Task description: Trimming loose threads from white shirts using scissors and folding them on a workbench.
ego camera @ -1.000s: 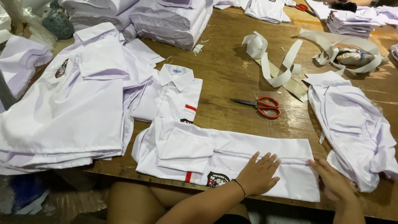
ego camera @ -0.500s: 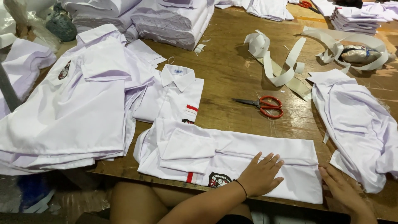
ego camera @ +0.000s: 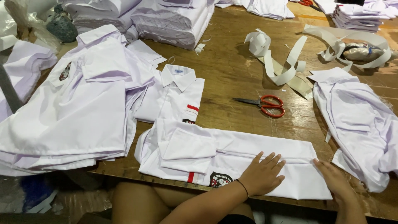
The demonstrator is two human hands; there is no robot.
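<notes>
Shirt lies long-folded at near table edge. Left hand still flat on it, fingers spread, gripping nothing. Right hand has slid inward onto hem end, flat too. Fold now pinned both sides; scissors untouched.

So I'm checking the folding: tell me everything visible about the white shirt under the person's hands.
The white cotton-looking shirt lies flat along the near edge of the brown wooden table, folded lengthwise into a long strip, one sleeve folded across it. A red stripe and a dark round badge show near its front edge. The left hand presses flat on it; the right hand rests at its right end.
</notes>
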